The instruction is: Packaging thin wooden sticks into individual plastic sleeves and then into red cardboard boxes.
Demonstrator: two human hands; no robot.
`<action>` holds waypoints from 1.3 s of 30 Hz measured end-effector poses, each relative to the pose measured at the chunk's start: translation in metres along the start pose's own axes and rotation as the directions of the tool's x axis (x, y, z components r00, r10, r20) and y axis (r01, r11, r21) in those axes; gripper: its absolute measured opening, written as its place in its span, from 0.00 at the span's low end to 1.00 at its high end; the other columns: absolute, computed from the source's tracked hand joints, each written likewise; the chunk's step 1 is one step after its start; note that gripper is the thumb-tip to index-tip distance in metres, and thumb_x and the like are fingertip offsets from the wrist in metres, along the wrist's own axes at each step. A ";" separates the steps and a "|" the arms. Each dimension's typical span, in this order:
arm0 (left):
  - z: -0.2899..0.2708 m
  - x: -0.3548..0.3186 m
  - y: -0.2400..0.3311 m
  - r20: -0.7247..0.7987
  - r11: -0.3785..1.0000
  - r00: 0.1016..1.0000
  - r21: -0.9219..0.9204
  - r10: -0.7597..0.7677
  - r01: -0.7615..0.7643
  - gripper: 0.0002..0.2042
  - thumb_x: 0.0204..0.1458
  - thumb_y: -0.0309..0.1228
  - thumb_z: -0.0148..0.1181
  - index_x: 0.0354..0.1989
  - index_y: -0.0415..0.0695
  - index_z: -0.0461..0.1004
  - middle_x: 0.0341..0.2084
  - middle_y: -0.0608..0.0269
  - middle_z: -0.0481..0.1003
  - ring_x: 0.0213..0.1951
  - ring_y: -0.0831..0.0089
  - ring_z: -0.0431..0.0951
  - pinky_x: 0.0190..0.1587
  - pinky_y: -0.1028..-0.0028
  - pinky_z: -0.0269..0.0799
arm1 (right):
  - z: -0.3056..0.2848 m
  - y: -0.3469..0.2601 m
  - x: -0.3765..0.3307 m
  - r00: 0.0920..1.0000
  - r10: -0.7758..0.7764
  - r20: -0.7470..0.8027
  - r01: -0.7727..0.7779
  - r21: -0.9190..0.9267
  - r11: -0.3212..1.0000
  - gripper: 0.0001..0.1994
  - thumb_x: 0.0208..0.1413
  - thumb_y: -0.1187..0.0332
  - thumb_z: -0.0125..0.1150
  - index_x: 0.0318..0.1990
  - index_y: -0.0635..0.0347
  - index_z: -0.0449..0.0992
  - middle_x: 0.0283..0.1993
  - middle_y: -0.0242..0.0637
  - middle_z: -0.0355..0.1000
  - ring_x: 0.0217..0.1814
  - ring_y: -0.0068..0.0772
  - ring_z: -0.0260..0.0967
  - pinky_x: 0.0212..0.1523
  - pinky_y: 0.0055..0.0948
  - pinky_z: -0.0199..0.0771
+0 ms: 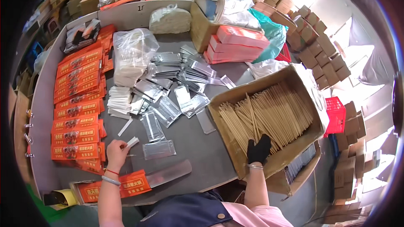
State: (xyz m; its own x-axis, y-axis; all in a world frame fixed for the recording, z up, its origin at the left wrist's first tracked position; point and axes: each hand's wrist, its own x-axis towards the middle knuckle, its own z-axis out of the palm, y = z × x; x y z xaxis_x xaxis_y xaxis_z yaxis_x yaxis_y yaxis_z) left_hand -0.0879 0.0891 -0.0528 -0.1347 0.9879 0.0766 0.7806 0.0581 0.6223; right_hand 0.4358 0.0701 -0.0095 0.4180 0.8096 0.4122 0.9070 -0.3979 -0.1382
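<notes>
My left hand (116,153) is bare and pinches a small white paper packet (131,142) just above the grey table (193,147), next to a clear plastic sleeve (159,149). My right hand (258,149), in a black glove, reaches into a cardboard box (227,96) full of wooden chopsticks (269,113) and closes on some near the box's front wall. An orange printed sleeve (134,183) with a clear end lies in front of my left arm.
Rows of orange packets (78,101) line the left side. Loose clear sleeves (176,84), a stack of white packets (119,100) and a plastic bag (132,54) fill the middle. Pink boxes (235,44) stand behind. Stacked cartons (320,46) and a red crate (336,115) are at right.
</notes>
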 end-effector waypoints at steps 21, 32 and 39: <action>0.041 -0.005 0.097 0.147 0.940 0.943 0.130 0.297 -0.316 0.16 0.37 0.32 0.72 0.38 0.50 0.77 0.38 0.64 0.72 0.46 0.61 0.70 0.47 0.59 0.64 | 0.031 0.021 0.055 0.946 0.162 0.282 -0.065 -0.325 0.943 0.15 0.55 0.59 0.57 0.46 0.55 0.70 0.48 0.42 0.69 0.53 0.48 0.67 0.48 0.51 0.71; -0.003 -0.022 0.125 0.435 0.932 0.893 -0.358 0.116 0.053 0.12 0.39 0.28 0.73 0.30 0.39 0.76 0.19 0.58 0.76 0.25 0.62 0.78 0.30 0.68 0.73 | 0.026 0.033 0.045 0.981 -0.077 -0.178 0.072 -0.034 0.997 0.15 0.56 0.68 0.58 0.49 0.66 0.71 0.49 0.45 0.72 0.52 0.47 0.70 0.52 0.43 0.70; -0.005 -0.086 0.106 0.326 0.991 0.936 -0.024 0.134 -0.134 0.28 0.30 0.39 0.76 0.46 0.52 0.76 0.48 0.63 0.71 0.53 0.58 0.67 0.56 0.56 0.60 | -0.032 -0.111 -0.025 0.515 -0.838 0.180 0.392 0.820 0.417 0.13 0.49 0.72 0.61 0.45 0.54 0.78 0.30 0.43 0.72 0.35 0.50 0.70 0.36 0.44 0.69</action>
State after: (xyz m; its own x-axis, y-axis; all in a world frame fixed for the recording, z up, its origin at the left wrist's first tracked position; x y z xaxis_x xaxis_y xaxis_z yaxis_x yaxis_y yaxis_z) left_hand 0.0032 0.0095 0.0101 0.1778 0.9791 -0.0985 0.7769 -0.0782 0.6248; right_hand 0.3234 0.0806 0.0240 -0.5354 0.8281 0.1661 0.5852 0.5055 -0.6341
